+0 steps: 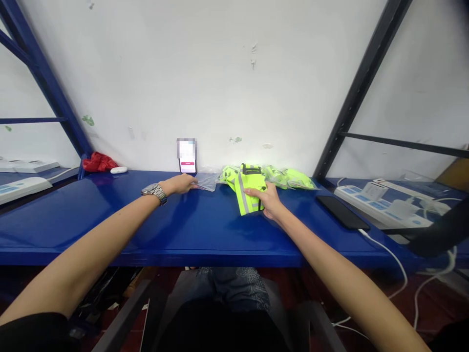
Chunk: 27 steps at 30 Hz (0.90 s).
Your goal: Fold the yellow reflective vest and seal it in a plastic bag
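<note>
A folded neon-yellow safety vest [249, 190] with grey reflective stripes lies on the blue shelf [190, 230]. My right hand [266, 198] grips its near edge. My left hand [182, 184], with a metal watch on the wrist, reaches to the back and pinches the corner of a clear plastic bag [207, 181] lying flat near the wall. Behind the vest sit more neon-yellow vests in clear bags [289, 178].
A phone [187, 157] stands upright against the white wall. A red cloth [98, 162] and a white case [118, 170] lie at back left. A black phone [342, 212] on a white cable lies at right, beside power strips [381, 203]. Blue and black rack posts frame both sides.
</note>
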Available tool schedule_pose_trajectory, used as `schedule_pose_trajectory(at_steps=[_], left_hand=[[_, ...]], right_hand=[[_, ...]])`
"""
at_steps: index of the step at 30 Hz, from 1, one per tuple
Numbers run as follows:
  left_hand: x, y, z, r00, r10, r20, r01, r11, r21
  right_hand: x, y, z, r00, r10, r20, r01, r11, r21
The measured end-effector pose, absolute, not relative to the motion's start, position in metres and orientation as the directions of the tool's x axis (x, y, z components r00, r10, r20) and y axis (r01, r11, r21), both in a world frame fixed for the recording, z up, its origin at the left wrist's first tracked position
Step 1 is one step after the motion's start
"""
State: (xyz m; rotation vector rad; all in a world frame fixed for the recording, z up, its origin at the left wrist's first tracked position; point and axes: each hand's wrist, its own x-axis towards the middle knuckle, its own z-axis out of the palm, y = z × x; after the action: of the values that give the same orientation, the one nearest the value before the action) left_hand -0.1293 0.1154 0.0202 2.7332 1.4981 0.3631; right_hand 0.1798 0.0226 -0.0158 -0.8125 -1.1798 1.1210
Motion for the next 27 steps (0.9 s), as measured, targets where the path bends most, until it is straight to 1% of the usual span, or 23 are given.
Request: schedule_pose_trajectory(at_steps=[2,6,9,10,12,15,18,21,24,27], left_hand=[[-0.130,0.107,0.014,0.545,0.820,0.176,0.819,-0.566,0.098],[-0.112,0.087,0.007,0.584,0.791,0.180,0.791,-0.605,0.091],[-0.094,0.073,0.008,0.623,0.765,0.167,0.752,-0.644,0.144],[-0.087,0.069,0.009,0.639,0.751,0.166,0.724,-0.660,0.198],[-0.074,0.059,0.011,0.657,0.729,0.191,0.649,-0.677,0.347],[-0.055,0.044,0.012,0.639,0.721,0.269,0.511,-0.659,0.553],[-0.041,0.032,0.012,0.615,0.721,0.319,0.409,-0.637,0.653],[-0.034,0.029,0.010,0.580,0.733,0.354,0.388,-0.632,0.671],[-0.033,0.030,0.008,0.544,0.749,0.379,0.432,-0.637,0.638],[-0.032,0.028,0.009,0.555,0.759,0.341,0.480,-0.627,0.614]], right_hand=[[0.180,0.023,-0.017,-0.016,0.958,0.288,-0.237,0.276,-0.932],[0.182,0.023,-0.019,-0.085,0.957,0.279,-0.227,0.254,-0.940],[0.182,0.019,-0.017,-0.124,0.957,0.261,-0.233,0.227,-0.946],[0.181,0.017,-0.016,-0.138,0.957,0.256,-0.242,0.218,-0.945],[0.179,0.012,-0.013,-0.184,0.953,0.240,-0.268,0.187,-0.945],[0.176,0.005,-0.009,-0.312,0.930,0.193,-0.283,0.104,-0.954],[0.173,0.001,-0.007,-0.416,0.898,0.146,-0.271,0.031,-0.962],[0.173,0.000,-0.006,-0.418,0.899,0.130,-0.293,0.003,-0.956],[0.175,0.001,-0.005,-0.398,0.906,0.144,-0.349,-0.004,-0.937],[0.177,0.002,-0.004,-0.420,0.894,0.155,-0.373,-0.014,-0.928]])
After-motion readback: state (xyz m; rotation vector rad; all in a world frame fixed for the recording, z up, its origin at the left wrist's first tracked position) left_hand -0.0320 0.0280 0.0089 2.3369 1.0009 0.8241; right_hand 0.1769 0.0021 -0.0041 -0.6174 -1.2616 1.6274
